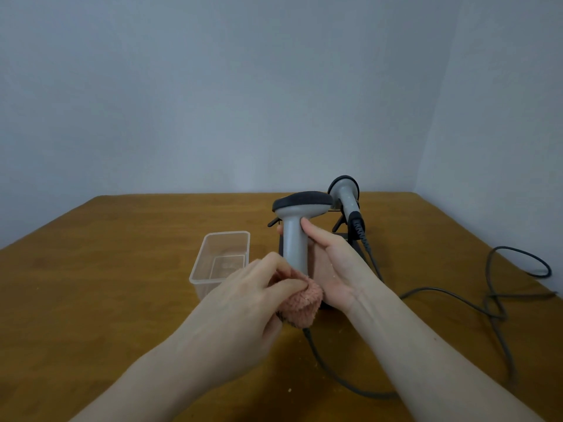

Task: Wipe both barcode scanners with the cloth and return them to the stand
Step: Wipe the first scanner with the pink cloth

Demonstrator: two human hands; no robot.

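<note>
Where cloth (301, 303) covers, scanner (297, 226) base hidden

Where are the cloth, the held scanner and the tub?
cloth (301, 303): head view, fuzzy bunched front.
held scanner (294, 248): head view, grey handle.
tub (227, 236): head view, far rim.

The right hand (330, 263) grips the grey handle of a barcode scanner (297, 226), head up; the left hand (253, 296) presses a pink cloth (304, 303) against its base; the second scanner (345, 197) sits on the stand (341, 222); a clear tub (222, 260) stands on the counter (106, 269)
</note>
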